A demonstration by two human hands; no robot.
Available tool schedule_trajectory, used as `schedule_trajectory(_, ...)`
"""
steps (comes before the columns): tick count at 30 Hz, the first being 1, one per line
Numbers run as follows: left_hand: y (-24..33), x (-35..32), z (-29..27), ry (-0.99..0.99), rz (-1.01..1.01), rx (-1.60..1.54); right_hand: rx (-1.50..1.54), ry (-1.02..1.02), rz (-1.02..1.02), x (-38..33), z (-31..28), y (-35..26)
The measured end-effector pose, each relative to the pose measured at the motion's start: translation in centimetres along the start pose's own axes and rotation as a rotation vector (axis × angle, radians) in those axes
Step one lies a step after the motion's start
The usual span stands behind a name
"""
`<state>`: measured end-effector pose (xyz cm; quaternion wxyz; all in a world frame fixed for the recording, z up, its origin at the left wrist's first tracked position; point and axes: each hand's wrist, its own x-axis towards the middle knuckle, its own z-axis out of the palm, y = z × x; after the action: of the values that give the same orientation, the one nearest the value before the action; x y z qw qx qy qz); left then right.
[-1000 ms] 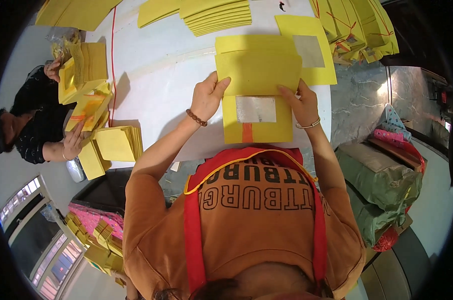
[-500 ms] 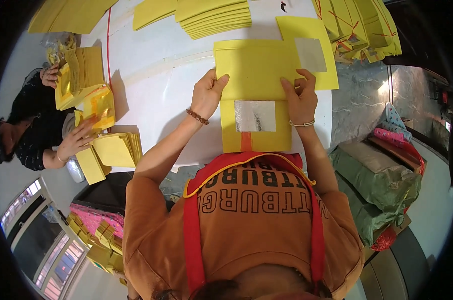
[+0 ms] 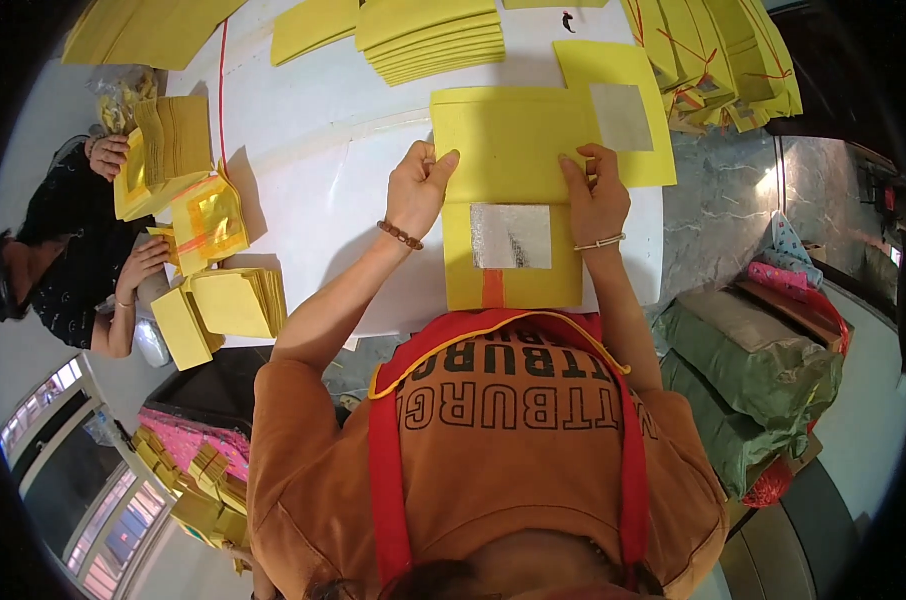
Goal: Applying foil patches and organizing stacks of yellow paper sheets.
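Both hands' grip (image 3: pixel 418 185) (image 3: pixel 595 195) holding yellow sheet (image 3: pixel 508 140), shifted slightly up off foil-square sheet (image 3: pixel 513 265).

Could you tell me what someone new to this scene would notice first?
Bright yellow paper everywhere: the left hand and right hand grip a yellow sheet above a sheet with a silver foil square on the white table. More yellow stacks lie at the far edge, and a co-worker handles gold-foil bundles at the left.
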<state>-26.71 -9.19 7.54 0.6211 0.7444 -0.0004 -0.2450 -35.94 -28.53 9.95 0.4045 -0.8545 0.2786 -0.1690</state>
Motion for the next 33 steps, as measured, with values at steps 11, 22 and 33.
schedule_trajectory(11, 4.6, -2.0, -0.3, 0.227, 0.672, 0.734, -0.030, -0.004, -0.020, 0.2, -0.1, 0.0)
schedule_trajectory(22, 2.7, 0.0, 4.2, -0.147, 0.981, 1.098, -0.022, -0.115, 0.089, 0.4, -0.4, -0.5)
schedule_trajectory(33, 1.9, 0.9, 3.5, -0.153, 0.907, 0.962, -0.535, -0.346, -0.663, 1.2, 0.2, 0.9)
